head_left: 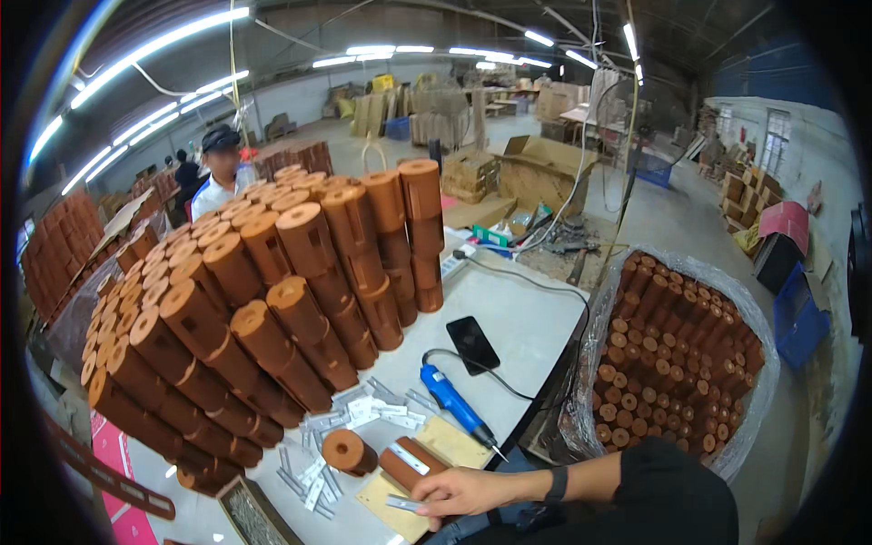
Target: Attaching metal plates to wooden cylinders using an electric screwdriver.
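Reddish-brown cylinders (272, 350) stand stacked at left, loose metal strips (377, 409) scattered before them, then one short upright cylinder (348, 452). Next comes a small metal plate (400, 502), probably best steadied level with a light pinch near one end. It sits between the closed thumb and fingers of the right hand (463, 493), jutting leftward, just nearer than a lying cylinder (420, 465); a blue electric screwdriver (457, 402) rests farther right, the left hand out of view

Ceiling tubes (539, 38), grey floor (656, 213), probably windows (775, 138).
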`<action>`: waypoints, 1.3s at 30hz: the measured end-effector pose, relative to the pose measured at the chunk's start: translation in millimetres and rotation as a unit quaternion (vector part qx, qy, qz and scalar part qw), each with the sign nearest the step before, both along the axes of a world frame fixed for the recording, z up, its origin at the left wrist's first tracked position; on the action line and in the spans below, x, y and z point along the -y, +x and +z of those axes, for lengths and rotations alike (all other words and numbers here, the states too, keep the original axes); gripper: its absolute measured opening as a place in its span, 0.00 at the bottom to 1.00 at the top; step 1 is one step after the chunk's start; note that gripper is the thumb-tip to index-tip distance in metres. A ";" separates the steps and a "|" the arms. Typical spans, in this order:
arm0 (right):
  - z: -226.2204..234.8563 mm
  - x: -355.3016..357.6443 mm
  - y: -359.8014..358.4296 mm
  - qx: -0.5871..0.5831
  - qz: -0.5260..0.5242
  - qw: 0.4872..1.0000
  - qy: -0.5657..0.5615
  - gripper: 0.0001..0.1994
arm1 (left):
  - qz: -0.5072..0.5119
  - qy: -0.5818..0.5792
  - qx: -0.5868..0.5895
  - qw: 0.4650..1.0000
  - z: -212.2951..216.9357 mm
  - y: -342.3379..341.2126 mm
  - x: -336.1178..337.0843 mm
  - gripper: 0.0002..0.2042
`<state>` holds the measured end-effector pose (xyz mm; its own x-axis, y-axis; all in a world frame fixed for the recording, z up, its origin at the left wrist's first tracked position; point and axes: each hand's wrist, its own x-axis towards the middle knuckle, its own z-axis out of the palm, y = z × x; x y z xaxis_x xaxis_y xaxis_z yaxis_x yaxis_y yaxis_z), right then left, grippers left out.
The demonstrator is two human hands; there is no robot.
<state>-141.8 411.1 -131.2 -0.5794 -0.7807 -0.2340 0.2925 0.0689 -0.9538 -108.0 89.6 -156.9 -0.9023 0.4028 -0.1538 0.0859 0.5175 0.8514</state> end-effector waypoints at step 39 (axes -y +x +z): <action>-165.9 -159.4 62.1 -0.040 -0.269 0.940 0.208 0.15 | 0.271 0.217 0.209 0.914 -23.5 -3.8 -89.3 0.22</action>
<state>-79.7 570.5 -297.1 -0.8927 -0.2204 -0.3930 0.3200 0.3041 -0.8973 -111.8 178.9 -180.5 -0.8867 0.0186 -0.4620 -0.4622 -0.0061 0.8868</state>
